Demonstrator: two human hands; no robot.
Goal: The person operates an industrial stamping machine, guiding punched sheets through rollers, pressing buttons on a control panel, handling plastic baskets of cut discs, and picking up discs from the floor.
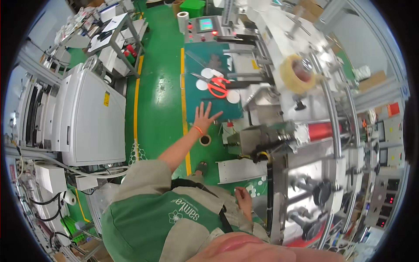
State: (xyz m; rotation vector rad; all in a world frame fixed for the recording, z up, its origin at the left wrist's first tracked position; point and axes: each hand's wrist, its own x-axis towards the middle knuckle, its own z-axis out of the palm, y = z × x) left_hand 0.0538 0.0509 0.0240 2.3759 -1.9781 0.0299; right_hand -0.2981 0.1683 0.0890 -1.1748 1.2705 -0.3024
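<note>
My left hand (202,118) reaches forward with its fingers spread over the near edge of a teal mat (192,98). It holds nothing, and an orange band circles its wrist. Just beyond its fingertips lies a pair of scissors (217,88) with orange handles, blades pointing left. White discs (233,97) are scattered around the scissors. Low by my right side, my right hand (243,200) has its fingers curled together; whatever they may hold is too small to make out. More white pieces (251,189) lie close to it.
A control panel (205,25) with a lit screen stands behind the mat. Along the right runs a machine with metal rods (334,118), a roll of yellowish tape (293,75) and a red cylinder (323,132). A white cabinet (98,118) stands left, across the green floor (159,96).
</note>
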